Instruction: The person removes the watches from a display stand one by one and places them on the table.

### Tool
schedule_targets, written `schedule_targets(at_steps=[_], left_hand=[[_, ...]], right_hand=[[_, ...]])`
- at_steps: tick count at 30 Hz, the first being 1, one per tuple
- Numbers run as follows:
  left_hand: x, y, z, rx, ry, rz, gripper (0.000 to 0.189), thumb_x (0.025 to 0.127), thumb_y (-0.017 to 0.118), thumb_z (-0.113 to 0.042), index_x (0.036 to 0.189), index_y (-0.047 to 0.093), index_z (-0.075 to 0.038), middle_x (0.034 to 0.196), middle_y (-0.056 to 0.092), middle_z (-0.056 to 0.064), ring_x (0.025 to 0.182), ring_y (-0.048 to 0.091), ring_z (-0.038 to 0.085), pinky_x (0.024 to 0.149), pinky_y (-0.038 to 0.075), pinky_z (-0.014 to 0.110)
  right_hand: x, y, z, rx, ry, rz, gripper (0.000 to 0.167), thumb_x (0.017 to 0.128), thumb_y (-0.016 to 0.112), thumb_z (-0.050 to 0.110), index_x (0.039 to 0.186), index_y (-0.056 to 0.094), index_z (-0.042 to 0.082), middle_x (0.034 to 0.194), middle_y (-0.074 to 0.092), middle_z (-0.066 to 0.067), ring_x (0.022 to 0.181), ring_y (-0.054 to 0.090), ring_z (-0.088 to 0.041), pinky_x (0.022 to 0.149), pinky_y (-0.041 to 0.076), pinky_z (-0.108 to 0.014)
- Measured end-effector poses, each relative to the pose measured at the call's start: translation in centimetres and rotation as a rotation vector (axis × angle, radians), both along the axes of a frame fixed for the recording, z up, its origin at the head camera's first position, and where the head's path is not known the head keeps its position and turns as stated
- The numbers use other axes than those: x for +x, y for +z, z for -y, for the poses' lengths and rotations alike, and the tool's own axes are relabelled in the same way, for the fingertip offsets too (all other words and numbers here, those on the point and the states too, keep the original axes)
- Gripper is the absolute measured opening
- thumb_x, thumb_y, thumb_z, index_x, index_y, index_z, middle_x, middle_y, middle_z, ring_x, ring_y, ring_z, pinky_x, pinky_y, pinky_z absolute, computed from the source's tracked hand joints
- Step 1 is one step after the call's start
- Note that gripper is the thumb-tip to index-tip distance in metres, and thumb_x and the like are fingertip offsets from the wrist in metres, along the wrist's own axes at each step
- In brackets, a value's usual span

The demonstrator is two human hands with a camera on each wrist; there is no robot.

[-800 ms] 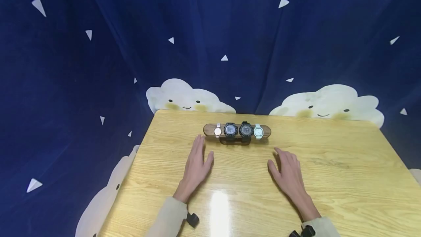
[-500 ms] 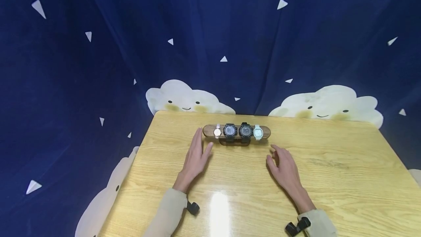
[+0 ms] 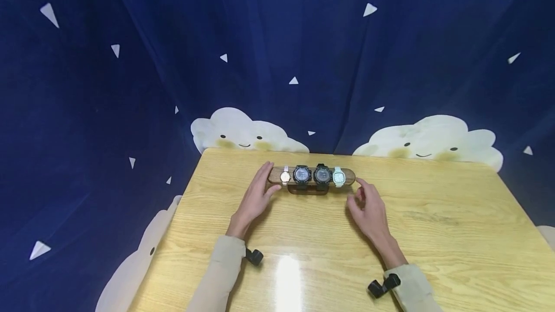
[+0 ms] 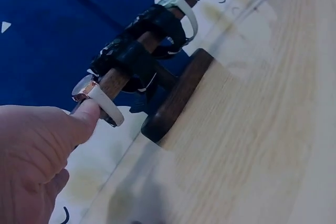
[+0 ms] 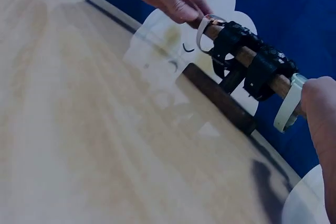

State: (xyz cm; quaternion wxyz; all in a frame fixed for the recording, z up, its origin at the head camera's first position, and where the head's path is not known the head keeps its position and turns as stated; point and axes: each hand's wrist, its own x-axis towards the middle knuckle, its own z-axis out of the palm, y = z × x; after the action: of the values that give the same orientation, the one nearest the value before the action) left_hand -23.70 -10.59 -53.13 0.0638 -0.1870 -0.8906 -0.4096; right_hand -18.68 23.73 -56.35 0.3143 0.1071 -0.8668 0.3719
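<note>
A dark wooden watch stand (image 3: 350,177) rests on the table, its bar bearing several watches. From left to right they are a small white-strapped watch (image 3: 284,177), two bulky black watches (image 3: 302,174) and a mint-green watch (image 3: 339,177). My left hand (image 3: 253,199) is around the bar's left end, fingers fairly straight along the far side and thumb on the near side. Whether it bears any weight I cannot tell. At the right end, my right hand (image 3: 370,211) has its index fingertip close to the bar, while the thumb stays apart from it, lower down.
The wooden table (image 3: 433,244) extends to both sides and in front of the stand. Behind it hangs a dark blue curtain (image 3: 260,61) with white triangles and smiling clouds. Black wrist cameras (image 3: 255,257) are strapped at both of the person's sleeves.
Both hands have moved forward to the two ends of the watch stand. My right hand has also shifted left, its fingers bending a little. The stand stays where it was.
</note>
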Motion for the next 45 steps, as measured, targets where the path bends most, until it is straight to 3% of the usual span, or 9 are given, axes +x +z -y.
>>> schedule_targets(at_steps=[5,11,16,27,38,45], left_hand=[[-0.6,-0.1,-0.1,0.033,-0.029,0.013,0.074,0.102,0.066,-0.023,0.165,0.029,-0.012,0.169,0.031,0.014,0.156,0.029,0.031,0.129,0.023,0.047],[-1.2,-0.5,0.0,0.177,-0.035,0.049,0.072,0.097,0.072,-0.014,0.159,0.038,-0.002,0.159,0.045,0.022,0.147,0.044,0.036,0.124,0.034,0.046],[-1.6,-0.6,0.1,0.262,-0.059,0.084,0.072,0.094,0.074,-0.009,0.158,0.041,-0.001,0.155,0.049,0.023,0.142,0.050,0.037,0.120,0.040,0.042],[-1.8,-1.2,0.1,0.243,-0.055,0.074,0.074,0.093,0.076,-0.011,0.159,0.041,-0.007,0.159,0.046,0.020,0.149,0.041,0.035,0.126,0.031,0.046],[-2.2,-1.3,-0.5,0.244,-0.033,0.076,0.072,0.093,0.075,-0.013,0.158,0.045,-0.010,0.159,0.047,0.017,0.149,0.042,0.033,0.126,0.031,0.044],[-2.0,-1.4,-0.4,0.252,-0.022,0.064,0.072,0.092,0.076,-0.012,0.157,0.045,-0.009,0.159,0.047,0.018,0.149,0.043,0.033,0.126,0.031,0.044]], right_hand=[[-1.2,0.6,0.4,0.010,0.028,-0.010,0.052,0.084,0.076,0.006,0.134,0.064,0.000,0.093,0.058,-0.013,0.085,0.051,-0.021,0.072,0.041,-0.022],[-2.4,1.4,0.9,0.067,0.071,-0.049,0.050,0.081,0.079,0.011,0.129,0.068,0.002,0.088,0.058,-0.009,0.083,0.049,-0.025,0.071,0.037,-0.029],[-2.8,1.7,1.0,0.095,0.068,-0.072,0.047,0.080,0.082,0.012,0.124,0.070,0.001,0.083,0.057,-0.011,0.078,0.047,-0.027,0.069,0.033,-0.029],[-2.6,1.7,1.8,0.129,0.086,-0.051,0.052,0.084,0.087,0.014,0.131,0.068,0.004,0.086,0.051,-0.005,0.078,0.046,-0.020,0.064,0.036,-0.025],[-2.6,2.3,1.8,0.125,0.021,0.021,0.053,0.083,0.089,0.019,0.128,0.068,0.002,0.087,0.057,-0.011,0.077,0.049,-0.021,0.063,0.038,-0.026],[-2.6,2.3,1.9,0.129,0.038,0.000,0.051,0.083,0.089,0.016,0.127,0.069,0.001,0.085,0.056,-0.012,0.076,0.049,-0.020,0.061,0.039,-0.026]])
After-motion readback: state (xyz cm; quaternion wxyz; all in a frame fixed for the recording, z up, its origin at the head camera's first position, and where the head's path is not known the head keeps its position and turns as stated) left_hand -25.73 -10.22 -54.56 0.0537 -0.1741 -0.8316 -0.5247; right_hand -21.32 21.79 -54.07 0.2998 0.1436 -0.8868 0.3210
